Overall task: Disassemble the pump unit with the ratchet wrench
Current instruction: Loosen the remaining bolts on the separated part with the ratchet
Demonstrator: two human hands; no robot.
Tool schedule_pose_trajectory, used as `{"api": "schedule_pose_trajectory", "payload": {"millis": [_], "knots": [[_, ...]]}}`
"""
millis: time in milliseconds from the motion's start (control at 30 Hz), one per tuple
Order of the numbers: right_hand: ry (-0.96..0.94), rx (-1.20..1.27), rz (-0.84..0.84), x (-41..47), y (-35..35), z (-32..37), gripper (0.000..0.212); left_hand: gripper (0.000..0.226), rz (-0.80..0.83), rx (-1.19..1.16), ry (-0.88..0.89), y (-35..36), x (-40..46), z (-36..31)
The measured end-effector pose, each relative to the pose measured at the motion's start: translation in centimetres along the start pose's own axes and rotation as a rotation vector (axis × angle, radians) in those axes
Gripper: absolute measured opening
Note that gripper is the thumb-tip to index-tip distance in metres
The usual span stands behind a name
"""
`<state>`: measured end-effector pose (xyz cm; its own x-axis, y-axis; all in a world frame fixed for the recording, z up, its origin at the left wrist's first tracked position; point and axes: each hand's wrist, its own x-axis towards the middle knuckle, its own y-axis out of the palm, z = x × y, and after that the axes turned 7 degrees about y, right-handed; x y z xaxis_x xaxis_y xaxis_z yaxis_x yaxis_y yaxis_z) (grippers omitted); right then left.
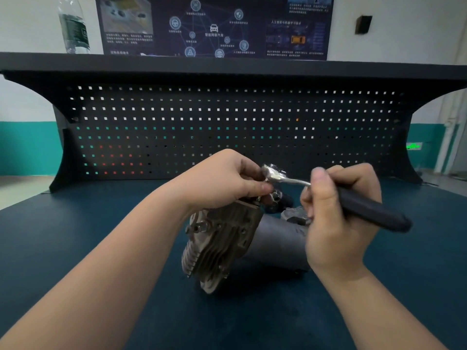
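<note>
Right hand (338, 210) round ratchet wrench (328, 195) handle

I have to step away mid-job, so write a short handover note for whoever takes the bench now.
Left hand: fingers curled at the wrench head, atop the pump.
Right hand: grips the wrench's black handle.
Pump lies on the blue mat, finned end towards you, motor body to the right.
Done: wrench set on a fastener at the pump's top; none visibly out.
Left: loosen fasteners, take the pump apart.
</note>
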<state>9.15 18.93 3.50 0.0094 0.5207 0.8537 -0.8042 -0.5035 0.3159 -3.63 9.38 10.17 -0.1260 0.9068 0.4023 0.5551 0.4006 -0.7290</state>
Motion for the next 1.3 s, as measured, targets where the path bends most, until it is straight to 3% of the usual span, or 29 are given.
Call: {"api": "schedule_pose_trajectory", "payload": {"millis": [167,200,267,367,400,467,500,533,600,667,733,833,933,1000,1067,1167,1200,1233,1300], "knots": [[1.033,0.896,-0.301,0.8,0.1,-0.8,0.027,0.023,0.022,0.045,-0.028,0.2,0.0,-0.3],[1.15,0.972,-0.357,0.9,0.0,-1.0,0.027,0.022,0.006,0.037,-0.028,0.3,0.0,-0.3],[1.209,1.018,-0.414,1.0,0.1,-1.4,0.03,0.021,-0.012,0.036,-0.031,0.4,0.1,-0.3],[1.004,0.859,-0.313,1.0,0.1,-0.9,0.031,0.021,-0.031,0.046,-0.03,0.5,0.3,-0.2],[0.801,0.669,-0.226,0.8,-0.1,-0.5,0.029,0.02,-0.041,0.051,-0.029,0.5,0.3,-0.1],[0.251,0.059,-0.066,0.1,-0.1,0.6,0.027,0.017,-0.034,0.042,-0.023,0.4,0.3,0.0],[0.055,-0.132,-0.004,-0.4,0.1,0.9,0.025,0.015,-0.015,0.018,-0.016,0.2,0.2,0.0],[-0.026,-0.188,0.005,-0.7,0.2,0.9,0.023,0.014,0.009,-0.005,-0.009,0.0,0.1,0.0],[0.152,0.038,-0.086,-0.8,0.8,1.1,0.022,0.016,0.062,-0.018,-0.003,-0.3,0.0,0.0],[0.587,0.537,-0.191,-0.1,1.0,0.9,0.023,0.018,0.065,0.006,-0.005,-0.1,0.0,-0.1],[0.981,0.851,-0.302,0.7,0.8,0.0,0.019,0.019,0.022,0.019,-0.006,0.1,0.1,-0.2],[1.211,1.039,-0.386,0.9,0.5,-0.6,0.013,0.016,-0.033,0.001,-0.017,0.4,0.0,-0.3],[1.211,1.021,-0.422,0.5,0.4,-1.1,0.022,0.018,-0.063,0.027,-0.028,0.6,0.1,-0.4],[1.089,0.91,-0.396,0.4,0.4,-1.1,0.032,0.019,-0.076,0.048,-0.032,0.7,0.2,-0.4],[0.758,0.646,-0.3,0.2,0.3,-0.5,0.035,0.019,-0.089,0.056,-0.038,0.7,0.3,-0.4],[0.008,-0.108,-0.03,-1.0,0.2,0.6,0.029,0.012,-0.073,0.031,-0.028,0.6,0.3,-0.2],[-0.099,-0.201,0.019,-1.2,0.0,0.5,0.024,0.01,-0.059,0.014,-0.02,0.4,0.2,-0.1],[-0.083,-0.191,0.024,-1.2,0.0,0.5,0.02,0.011,-0.038,0.001,-0.014,0.3,0.1,-0.1],[0.217,0.104,-0.037,-0.6,0.5,0.7,0.017,0.016,0.003,0.002,-0.008,0.2,0.0,-0.1]]}}
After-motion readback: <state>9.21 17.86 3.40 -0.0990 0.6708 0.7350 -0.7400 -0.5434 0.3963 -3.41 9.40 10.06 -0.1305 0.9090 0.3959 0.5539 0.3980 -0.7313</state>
